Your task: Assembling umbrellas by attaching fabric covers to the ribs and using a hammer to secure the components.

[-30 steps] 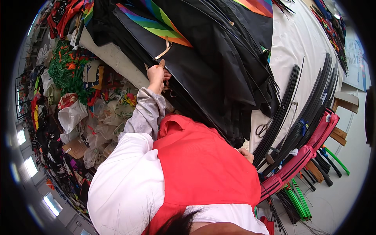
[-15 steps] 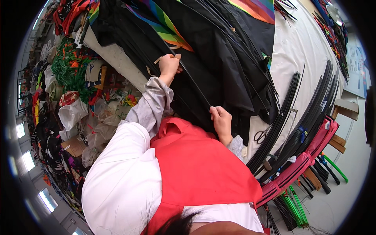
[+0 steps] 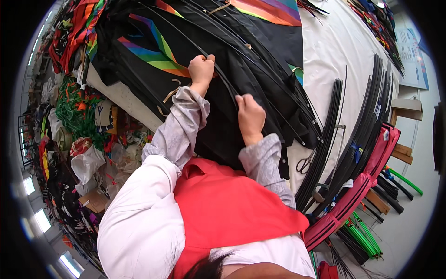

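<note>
Black fabric with rainbow-striped edges (image 3: 153, 60) is spread in front of me. My left hand (image 3: 201, 72) is closed around a thin black rod (image 3: 179, 31) that slants from the upper left toward me. Lower and to the right, my right hand (image 3: 251, 116) pinches the near end of the same rod, over black cloth (image 3: 218, 125). Exactly how the rod meets the cloth between my hands is hard to make out. More dark rods (image 3: 260, 60) lie across the fabric to the right of my hands.
Bundles of black rods (image 3: 325, 144) and scissors (image 3: 304, 165) lie on the white-covered table (image 3: 320, 51) at right, with a long pink bag (image 3: 357, 195) along its edge. Plastic bags (image 3: 88, 162) and green cords (image 3: 69, 111) are heaped at left.
My right hand has moved up and left, closer to my left hand. The rod and the striped fabric have shifted, and more of my right sleeve shows.
</note>
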`<state>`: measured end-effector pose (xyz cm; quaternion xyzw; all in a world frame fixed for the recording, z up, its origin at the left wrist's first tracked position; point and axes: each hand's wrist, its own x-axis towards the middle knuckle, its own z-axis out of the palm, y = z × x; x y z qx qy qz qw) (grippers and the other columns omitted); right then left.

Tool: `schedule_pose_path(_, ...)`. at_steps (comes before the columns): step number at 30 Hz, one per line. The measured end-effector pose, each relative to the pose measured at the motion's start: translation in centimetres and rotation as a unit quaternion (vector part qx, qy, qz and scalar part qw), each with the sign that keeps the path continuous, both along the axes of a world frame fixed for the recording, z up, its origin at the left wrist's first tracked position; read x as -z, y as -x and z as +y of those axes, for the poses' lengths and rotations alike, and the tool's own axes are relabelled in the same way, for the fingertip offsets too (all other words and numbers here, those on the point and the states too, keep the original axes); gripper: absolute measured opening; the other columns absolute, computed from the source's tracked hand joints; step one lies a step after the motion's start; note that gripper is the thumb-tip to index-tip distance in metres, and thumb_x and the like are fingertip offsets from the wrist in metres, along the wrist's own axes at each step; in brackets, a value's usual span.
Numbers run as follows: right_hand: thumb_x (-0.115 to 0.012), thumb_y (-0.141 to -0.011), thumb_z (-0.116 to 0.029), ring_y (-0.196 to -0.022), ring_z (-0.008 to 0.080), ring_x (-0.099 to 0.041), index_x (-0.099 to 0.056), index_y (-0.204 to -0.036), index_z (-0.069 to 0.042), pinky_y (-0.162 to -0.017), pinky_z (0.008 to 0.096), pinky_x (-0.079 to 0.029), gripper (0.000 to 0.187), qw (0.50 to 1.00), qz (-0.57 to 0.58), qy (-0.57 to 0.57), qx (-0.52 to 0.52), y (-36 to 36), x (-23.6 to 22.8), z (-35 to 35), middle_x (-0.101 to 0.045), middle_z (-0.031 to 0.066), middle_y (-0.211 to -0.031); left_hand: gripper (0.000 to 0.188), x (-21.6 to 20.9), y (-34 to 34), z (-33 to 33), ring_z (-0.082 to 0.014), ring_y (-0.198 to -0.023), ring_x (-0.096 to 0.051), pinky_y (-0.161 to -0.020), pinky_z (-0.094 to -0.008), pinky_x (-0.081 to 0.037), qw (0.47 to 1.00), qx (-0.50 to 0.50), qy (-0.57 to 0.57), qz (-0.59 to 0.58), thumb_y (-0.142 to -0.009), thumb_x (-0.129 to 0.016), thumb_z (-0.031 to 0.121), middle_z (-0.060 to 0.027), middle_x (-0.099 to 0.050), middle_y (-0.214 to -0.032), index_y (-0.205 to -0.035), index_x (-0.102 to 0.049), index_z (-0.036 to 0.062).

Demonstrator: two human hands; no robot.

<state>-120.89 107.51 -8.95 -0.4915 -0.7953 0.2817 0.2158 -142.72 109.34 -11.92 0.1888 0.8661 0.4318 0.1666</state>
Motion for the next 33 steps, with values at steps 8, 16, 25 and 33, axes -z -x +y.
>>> schedule_pose_path(8, -0.058, -0.092, -0.015, -0.086, 0.0284, -0.064, -0.065, -0.106, -0.003, -0.082, 0.0335, -0.049, 0.02, 0.9, 0.089, -0.106, 0.413, -21.5, 5.6, 9.1, -0.068, 0.0118, -0.102, 0.054, 4.1, -0.6, 1.3, -0.0196, -0.105, -0.054, -0.097, -0.0288, -0.042, 0.959, 0.104, -0.224, -0.139, -0.095, -0.062, 0.024, -0.0139, -0.055, -0.127, -0.135, -0.045, -0.0068)
schedule_pose_path(16, -0.063, -0.085, -0.035, -0.089, 0.0337, -0.063, -0.068, -0.108, -0.012, -0.077, 0.0424, -0.049, 0.033, 0.86, -0.397, 0.192, 0.257, -37.3, 19.3, 8.5, -0.067, 0.0137, -0.096, 0.03, 0.0, 1.0, -13.4, -0.0118, -0.085, -0.063, -0.073, -0.0211, -0.049, 0.956, -0.154, -0.203, -0.146, -0.095, -0.06, 0.02, -0.0092, -0.067, -0.101, -0.116, -0.059, -0.0015)
schedule_pose_path(25, -0.052, -0.097, -0.022, -0.076, 0.0236, -0.059, -0.066, -0.098, -0.004, -0.074, 0.0306, -0.046, 0.023, 0.947, -0.039, -0.1, 0.303, -34.0, 5.6, 3.6, -0.065, 0.0074, -0.086, 0.026, 1.0, -1.1, -23.6, -0.0124, -0.065, -0.059, -0.058, -0.021, -0.049, 0.948, -0.247, -0.048, -0.197, -0.094, -0.058, 0.021, -0.0079, -0.062, -0.083, -0.104, -0.058, -0.0029)
schedule_pose_path(33, -0.067, -0.085, -0.014, -0.055, 0.0095, -0.046, -0.068, -0.083, 0.003, -0.053, 0.0225, -0.038, 0.017, 0.912, -0.009, 0.41, 0.028, -21.0, -3.8, -10.2, -0.058, 0.0011, -0.061, 0.027, 2.8, 2.2, -22.3, -0.0159, -0.055, -0.061, -0.047, -0.0218, -0.05, 0.937, -0.164, 0.033, -0.307, -0.093, -0.059, 0.021, -0.0121, -0.063, -0.077, -0.098, -0.059, -0.0061)
